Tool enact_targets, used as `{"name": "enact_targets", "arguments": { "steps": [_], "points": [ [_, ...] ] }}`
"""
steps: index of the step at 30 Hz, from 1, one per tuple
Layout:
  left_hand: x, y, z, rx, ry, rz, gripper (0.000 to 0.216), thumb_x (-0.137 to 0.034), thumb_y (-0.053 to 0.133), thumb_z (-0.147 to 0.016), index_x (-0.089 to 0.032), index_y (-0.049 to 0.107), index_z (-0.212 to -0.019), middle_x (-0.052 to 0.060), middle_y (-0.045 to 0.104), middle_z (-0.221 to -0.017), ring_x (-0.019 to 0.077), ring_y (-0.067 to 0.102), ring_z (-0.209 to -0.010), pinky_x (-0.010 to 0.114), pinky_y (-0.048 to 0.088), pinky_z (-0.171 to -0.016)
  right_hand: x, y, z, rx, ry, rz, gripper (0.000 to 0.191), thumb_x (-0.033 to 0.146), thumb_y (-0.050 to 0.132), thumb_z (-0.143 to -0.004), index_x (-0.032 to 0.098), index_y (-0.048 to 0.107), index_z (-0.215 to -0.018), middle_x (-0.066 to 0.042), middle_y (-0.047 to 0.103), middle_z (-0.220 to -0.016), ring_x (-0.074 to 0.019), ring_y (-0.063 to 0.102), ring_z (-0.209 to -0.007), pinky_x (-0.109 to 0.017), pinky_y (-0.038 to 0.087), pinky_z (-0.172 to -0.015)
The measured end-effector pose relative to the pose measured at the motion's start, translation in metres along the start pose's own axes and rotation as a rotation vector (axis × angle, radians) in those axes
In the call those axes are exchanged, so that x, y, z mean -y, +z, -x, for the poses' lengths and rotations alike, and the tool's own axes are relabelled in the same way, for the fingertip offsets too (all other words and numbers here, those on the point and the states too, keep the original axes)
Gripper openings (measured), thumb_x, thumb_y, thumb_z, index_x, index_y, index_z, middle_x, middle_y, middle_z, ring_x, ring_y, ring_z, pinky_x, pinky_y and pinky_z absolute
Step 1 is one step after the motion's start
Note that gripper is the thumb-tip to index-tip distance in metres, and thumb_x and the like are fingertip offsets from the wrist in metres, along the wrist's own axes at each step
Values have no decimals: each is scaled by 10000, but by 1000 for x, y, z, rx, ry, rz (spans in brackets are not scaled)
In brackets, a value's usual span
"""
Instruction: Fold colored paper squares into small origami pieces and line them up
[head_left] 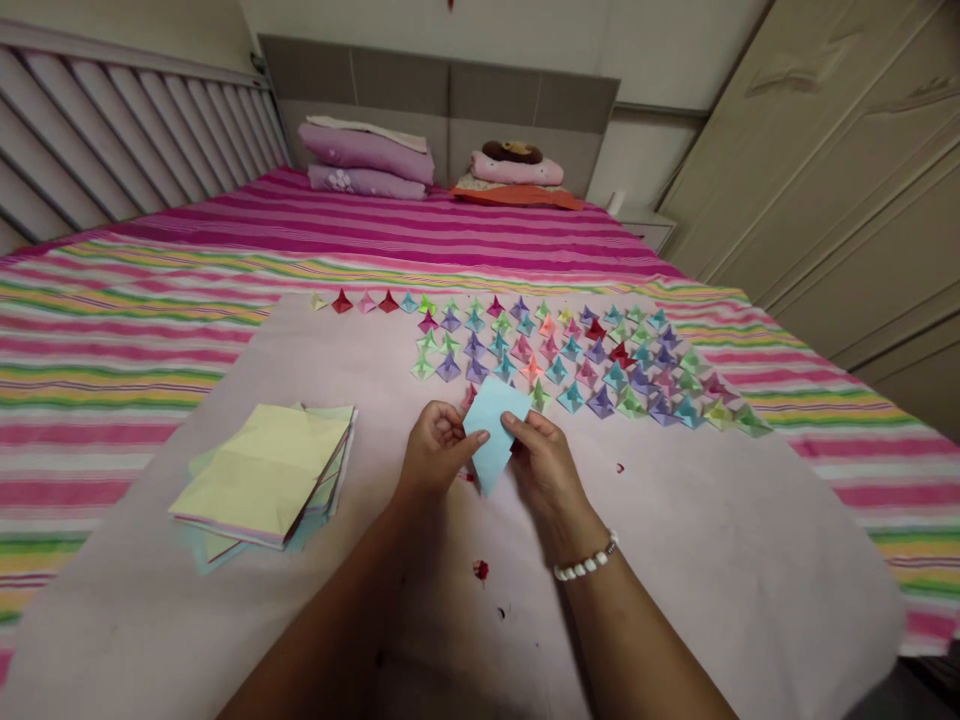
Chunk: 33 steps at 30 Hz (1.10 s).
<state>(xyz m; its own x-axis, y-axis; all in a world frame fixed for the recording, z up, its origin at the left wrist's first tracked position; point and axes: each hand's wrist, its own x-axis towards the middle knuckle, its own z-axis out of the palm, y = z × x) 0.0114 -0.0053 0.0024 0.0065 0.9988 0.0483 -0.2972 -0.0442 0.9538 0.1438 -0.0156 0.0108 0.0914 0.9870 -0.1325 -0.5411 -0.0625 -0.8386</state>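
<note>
A light blue piece of folded paper [493,425] is held up between my two hands, in the middle of the view. My left hand [441,447] pinches its left edge, thumb on the front. On the other side, my right hand [541,450] grips the right edge with the thumb on top; a bead bracelet circles that wrist. Just beyond the hands, rows of small folded paper pieces [571,397] in many colours stand on the pale sheet [660,560]. To the left lies a stack of square papers [262,470], a pale yellow one uppermost.
The pale sheet lies on a bed with a striped cover [885,480]. Small red marks [481,570] dot the sheet near me. Folded bedding [367,165] and a pink pillow [517,168] rest by the headboard [442,90]. A slatted rail [135,140] runs along the left, a wardrobe [847,170] along the right.
</note>
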Motion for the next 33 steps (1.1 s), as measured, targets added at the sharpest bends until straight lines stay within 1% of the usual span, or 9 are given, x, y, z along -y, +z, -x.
{"name": "enact_targets", "arguments": {
  "steps": [4, 8, 13, 16, 20, 23, 26, 28, 33],
  "points": [
    [-1, 0, 1, 31, 56, -33, 401, -258, 823, -594, -189, 506, -830, -49, 604, -629, 85, 543, -560, 193, 426, -548, -1, -1, -1, -23, -11, -26, 189, 297, 833, -623, 181, 704, -699, 22, 663, -629, -117, 537, -574, -258, 445, -582],
    [-1, 0, 4, 11, 123, -83, 391, -234, 811, -611, -184, 605, -939, -17, 648, -733, 95, 562, -616, 210, 434, -589, 1, 0, 0, -32, -42, 21, 188, 294, 828, -620, 180, 721, -726, 0, 688, -657, -137, 556, -594, -282, 469, -608],
    [2, 0, 4, 7, 74, -85, 432, -258, 796, -630, -170, 701, -1043, -7, 630, -703, 111, 559, -650, 233, 451, -622, 3, 2, 2, 4, -75, 42, 214, 304, 819, -629, 187, 743, -790, -16, 713, -702, -164, 599, -663, -311, 502, -672],
    [2, 0, 2, -13, 60, -76, 400, -271, 809, -606, -169, 733, -985, 14, 640, -771, 112, 572, -670, 236, 474, -627, 3, 1, 2, -5, -95, 71, 220, 320, 825, -613, 190, 737, -767, -13, 711, -714, -163, 595, -655, -314, 500, -670],
    [-2, 0, 0, -58, 129, -95, 287, -274, 836, -549, -181, 767, -812, 29, 632, -865, 98, 554, -677, 215, 476, -602, 4, 0, 1, -1, -141, 126, 219, 338, 830, -603, 185, 714, -709, 4, 681, -681, -138, 570, -622, -292, 476, -645],
    [-2, -2, 0, -40, 39, -54, 264, -302, 839, -561, -164, 756, -770, 33, 664, -816, 114, 583, -682, 224, 490, -620, 4, 1, 0, -19, -183, 147, 247, 313, 854, -562, 187, 676, -679, 27, 643, -639, -120, 543, -592, -270, 460, -609],
    [0, -5, 1, 12, -117, -6, 283, -343, 824, -609, -152, 747, -804, 31, 694, -733, 127, 616, -662, 237, 502, -642, 4, 3, -1, -69, -190, 76, 415, 237, 882, -489, 219, 684, -854, 37, 660, -728, -120, 568, -637, -258, 476, -622],
    [0, -6, 1, 39, -167, 17, 298, -367, 823, -611, -150, 745, -799, 30, 703, -705, 132, 624, -641, 238, 499, -630, 4, 4, 0, -67, -152, 41, 501, 218, 885, -470, 231, 685, -929, 24, 684, -807, -131, 599, -685, -269, 493, -658],
    [-4, -3, 3, 39, -204, -30, 322, -410, 841, -559, -144, 729, -701, 23, 688, -621, 126, 601, -558, 232, 476, -559, 0, 2, 2, -25, -121, 158, 273, 306, 868, -532, 180, 705, -711, 18, 650, -633, -130, 554, -577, -282, 458, -594]
  ]
}}
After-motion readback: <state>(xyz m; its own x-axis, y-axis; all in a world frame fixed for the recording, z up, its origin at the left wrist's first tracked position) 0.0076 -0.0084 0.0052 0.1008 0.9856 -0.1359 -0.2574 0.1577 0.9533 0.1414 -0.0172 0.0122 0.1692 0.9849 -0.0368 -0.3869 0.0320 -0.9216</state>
